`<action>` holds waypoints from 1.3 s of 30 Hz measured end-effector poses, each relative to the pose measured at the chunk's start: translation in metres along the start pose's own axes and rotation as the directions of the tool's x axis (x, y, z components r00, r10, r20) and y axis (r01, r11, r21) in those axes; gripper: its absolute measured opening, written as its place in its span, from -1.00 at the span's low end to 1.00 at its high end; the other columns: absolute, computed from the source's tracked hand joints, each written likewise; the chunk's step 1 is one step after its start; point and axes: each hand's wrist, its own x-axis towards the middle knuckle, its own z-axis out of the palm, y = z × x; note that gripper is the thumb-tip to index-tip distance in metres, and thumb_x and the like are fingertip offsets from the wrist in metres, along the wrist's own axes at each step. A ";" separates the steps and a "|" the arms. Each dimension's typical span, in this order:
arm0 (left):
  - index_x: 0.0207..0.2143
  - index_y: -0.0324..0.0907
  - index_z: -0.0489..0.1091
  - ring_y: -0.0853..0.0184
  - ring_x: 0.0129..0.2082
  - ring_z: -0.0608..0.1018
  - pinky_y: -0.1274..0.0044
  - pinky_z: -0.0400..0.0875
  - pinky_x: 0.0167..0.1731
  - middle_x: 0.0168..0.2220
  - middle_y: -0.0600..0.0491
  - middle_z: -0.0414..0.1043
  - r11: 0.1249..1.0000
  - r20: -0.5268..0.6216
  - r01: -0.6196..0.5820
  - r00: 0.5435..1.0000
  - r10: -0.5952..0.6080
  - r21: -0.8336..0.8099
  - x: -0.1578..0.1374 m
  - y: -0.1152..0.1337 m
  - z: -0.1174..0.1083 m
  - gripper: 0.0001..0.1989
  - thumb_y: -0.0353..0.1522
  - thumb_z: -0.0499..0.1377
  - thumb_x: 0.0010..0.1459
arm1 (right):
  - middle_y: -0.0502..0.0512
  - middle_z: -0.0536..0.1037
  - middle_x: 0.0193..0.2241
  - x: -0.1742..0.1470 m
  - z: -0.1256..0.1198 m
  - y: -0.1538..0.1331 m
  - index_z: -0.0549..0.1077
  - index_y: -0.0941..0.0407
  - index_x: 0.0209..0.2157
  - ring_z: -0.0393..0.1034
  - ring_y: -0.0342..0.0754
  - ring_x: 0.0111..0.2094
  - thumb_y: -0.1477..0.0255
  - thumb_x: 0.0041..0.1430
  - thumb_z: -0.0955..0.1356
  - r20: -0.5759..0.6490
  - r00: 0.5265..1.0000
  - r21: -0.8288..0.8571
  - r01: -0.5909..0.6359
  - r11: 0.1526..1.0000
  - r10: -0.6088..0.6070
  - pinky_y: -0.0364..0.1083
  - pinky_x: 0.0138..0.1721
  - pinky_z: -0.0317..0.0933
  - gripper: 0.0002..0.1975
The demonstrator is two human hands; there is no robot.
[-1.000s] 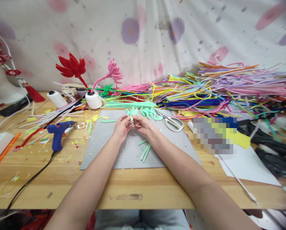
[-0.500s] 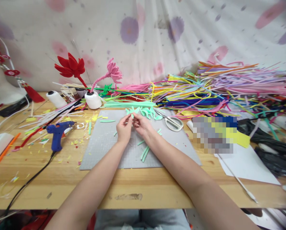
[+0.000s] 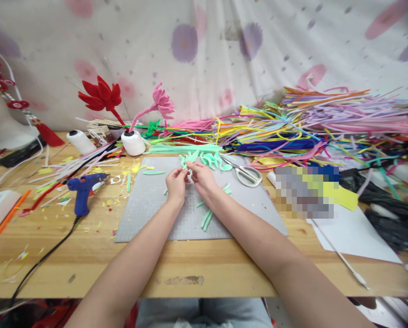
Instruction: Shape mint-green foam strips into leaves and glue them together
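Over the far half of the grey cutting mat (image 3: 145,214), my left hand (image 3: 176,184) and my right hand (image 3: 202,175) meet with fingertips pinched together. Between them is a mint-green pipe cleaner piece (image 3: 187,165), mostly hidden by the fingers. Just behind lie several curled mint-green pieces (image 3: 211,159). A pair of scissors (image 3: 248,176) rests at the mat's far right, blades pointing toward those pieces. Short green strips (image 3: 207,219) lie on the mat near my right wrist, and one flat green piece (image 3: 154,173) lies to the left.
A blue glue gun (image 3: 83,193) with a black cord stands left of the mat. Behind are a red flower (image 3: 101,93) and a pink flower (image 3: 163,102) by a white thread spool (image 3: 133,143). Piled pipe cleaners (image 3: 327,114) fill the back right. White paper (image 3: 357,237) lies right.
My fingers have shifted slightly around the green piece, with the right fingertips now reaching a little further left over the left ones. The things on the table stay where they were.
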 end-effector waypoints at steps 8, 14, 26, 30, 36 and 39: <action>-0.53 -0.25 0.34 0.56 -0.65 0.30 0.65 0.21 -0.64 -0.61 0.15 0.30 0.997 0.094 0.032 0.995 -0.026 -0.070 -0.006 0.006 0.002 -0.79 -0.30 0.23 -0.24 | -0.17 0.16 -0.75 0.002 -0.003 -0.002 0.23 0.16 -0.70 -0.11 -0.33 -0.73 0.31 -0.38 0.44 -0.008 0.995 -0.104 0.096 0.990 -0.097 -0.20 -0.70 -0.30 -0.68; -0.62 -0.26 0.30 0.57 -0.70 0.26 0.68 0.20 -0.69 -0.67 0.16 0.24 0.977 0.091 0.149 0.986 -0.136 -0.151 0.001 0.011 -0.002 -0.94 -0.44 0.15 -0.21 | -0.16 0.15 -0.75 0.001 -0.005 -0.006 0.22 0.16 -0.71 -0.12 -0.34 -0.72 0.30 -0.35 0.43 0.074 0.995 -0.203 0.079 0.976 -0.065 -0.20 -0.68 -0.27 -0.68; -0.53 -0.26 0.33 0.51 -0.60 0.35 0.63 0.33 -0.57 -0.58 0.14 0.30 0.959 0.327 0.285 0.906 -0.268 -0.002 0.000 0.015 -0.009 -0.85 -0.43 0.24 -0.22 | -0.15 0.18 -0.77 0.006 -0.013 -0.007 0.19 0.16 -0.76 -0.04 -0.32 -0.70 0.34 -0.35 0.42 0.028 0.993 -0.336 0.115 0.935 -0.113 -0.22 -0.65 -0.19 -0.68; -0.51 -0.24 0.37 0.45 -0.60 0.40 0.59 0.31 -0.51 -0.62 0.11 0.34 0.962 0.245 -0.032 0.969 -0.037 0.271 0.000 0.002 -0.009 -0.74 -0.22 0.24 -0.19 | -0.19 0.07 -0.81 0.008 -0.016 -0.009 0.21 0.16 -0.76 -0.15 -0.33 -0.74 0.38 -0.37 0.42 -0.022 1.000 -0.297 0.015 0.955 -0.023 -0.21 -0.69 -0.27 -0.72; -0.47 -0.19 0.43 0.41 -0.51 0.45 0.59 0.30 -0.45 -0.49 0.04 0.44 0.888 0.182 -0.237 0.967 0.177 0.395 0.000 -0.002 -0.014 -0.76 -0.20 0.20 -0.13 | -0.17 0.11 -0.81 0.011 -0.018 -0.014 0.25 0.17 -0.77 -0.13 -0.34 -0.73 0.42 -0.36 0.40 0.009 1.000 -0.340 0.004 0.940 -0.001 -0.21 -0.68 -0.29 -0.77; -0.53 -0.22 0.42 0.40 -0.54 0.46 0.57 0.32 -0.47 -0.58 0.05 0.41 0.930 0.168 -0.134 0.983 0.080 0.342 0.001 0.000 -0.013 -0.77 -0.22 0.20 -0.13 | -0.15 0.17 -0.79 0.012 -0.021 -0.015 0.26 0.18 -0.75 -0.06 -0.34 -0.72 0.43 -0.39 0.41 0.002 1.000 -0.387 0.008 0.922 -0.008 -0.22 -0.68 -0.26 -0.77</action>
